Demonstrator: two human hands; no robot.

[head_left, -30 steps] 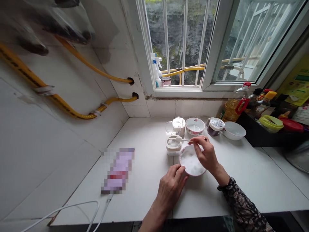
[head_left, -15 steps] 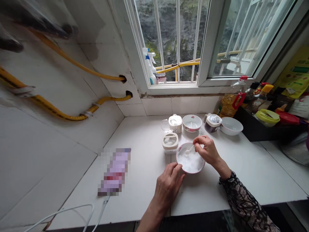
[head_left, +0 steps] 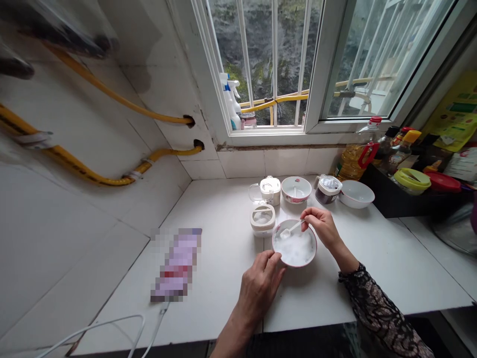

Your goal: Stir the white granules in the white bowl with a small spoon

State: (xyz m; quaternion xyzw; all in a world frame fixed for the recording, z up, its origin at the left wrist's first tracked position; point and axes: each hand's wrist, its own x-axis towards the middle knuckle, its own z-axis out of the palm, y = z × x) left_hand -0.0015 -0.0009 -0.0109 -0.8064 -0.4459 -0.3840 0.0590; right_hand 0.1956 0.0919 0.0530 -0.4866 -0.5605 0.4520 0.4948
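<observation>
A bowl [head_left: 314, 247] of white powder or grains [head_left: 298, 248] stands on the white tiled counter. My right hand [head_left: 321, 226] pinches the handle of a small white spoon [head_left: 286, 233], whose head is over the far left part of the bowl's contents. At the bowl's near left rim, my left hand [head_left: 262, 278] steadies it, thumb and fingers closed on the edge. Just behind to the left sits a seasoning jar [head_left: 263, 229] with a beige-rimmed lid. Another jar [head_left: 271, 185] beyond it has its clear lid raised. A flowered bowl [head_left: 296, 196] holding a white spoon stands alongside.
Farther right are a dark-filled jar [head_left: 328, 195], a white bowl [head_left: 357, 200], an oil bottle [head_left: 356, 154] and a black rack [head_left: 395, 199] of bottles. A blurred phone-like object [head_left: 179, 266] with a white cable [head_left: 156, 323] lies left. Yellow pipes [head_left: 122, 102] run along the wall.
My right hand has shifted slightly right and up along with the spoon, and more of the spoon's handle and head now shows. My left hand stays at the rim.
</observation>
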